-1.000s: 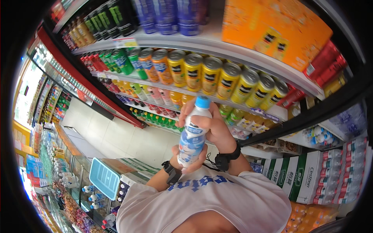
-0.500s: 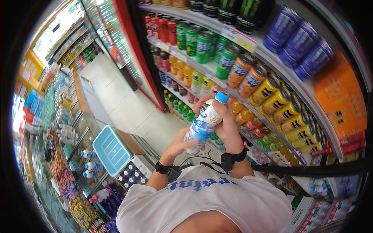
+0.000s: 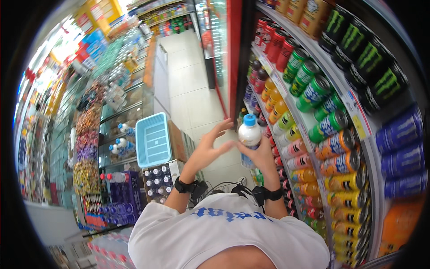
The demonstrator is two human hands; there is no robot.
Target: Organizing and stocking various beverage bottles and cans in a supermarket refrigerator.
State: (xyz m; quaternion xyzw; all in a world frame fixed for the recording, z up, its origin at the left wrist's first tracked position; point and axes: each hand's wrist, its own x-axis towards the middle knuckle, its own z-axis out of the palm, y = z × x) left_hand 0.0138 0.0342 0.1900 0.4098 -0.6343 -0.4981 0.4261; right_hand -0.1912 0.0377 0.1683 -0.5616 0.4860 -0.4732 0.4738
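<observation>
My right hand (image 3: pixel 260 156) is wrapped round a white and blue plastic bottle (image 3: pixel 250 132) with a blue cap, held upright in front of my chest. My left hand (image 3: pixel 212 145) is open just left of the bottle, its fingers spread and curved. Its thumb reaches close to the bottle's side; whether they touch I cannot tell. The bottle's lower part shows only partly behind my right hand. Below and left of my left hand is a light blue plastic basket (image 3: pixel 154 139).
On my right are shelves of drinks, with green cans (image 3: pixel 309 78), yellow cans (image 3: pixel 345 181) and blue cans (image 3: pixel 401 154). The basket rests on a cardboard box (image 3: pixel 178 141) near dark-bottled drinks (image 3: pixel 157 183). A glass counter (image 3: pixel 123 96) runs along the left. Tiled floor (image 3: pixel 190 74) stretches ahead.
My left hand has let go of the bottle and opened beside it, while the right keeps its hold. The bottle is now more upright. My view has swung left, toward the basket and counter.
</observation>
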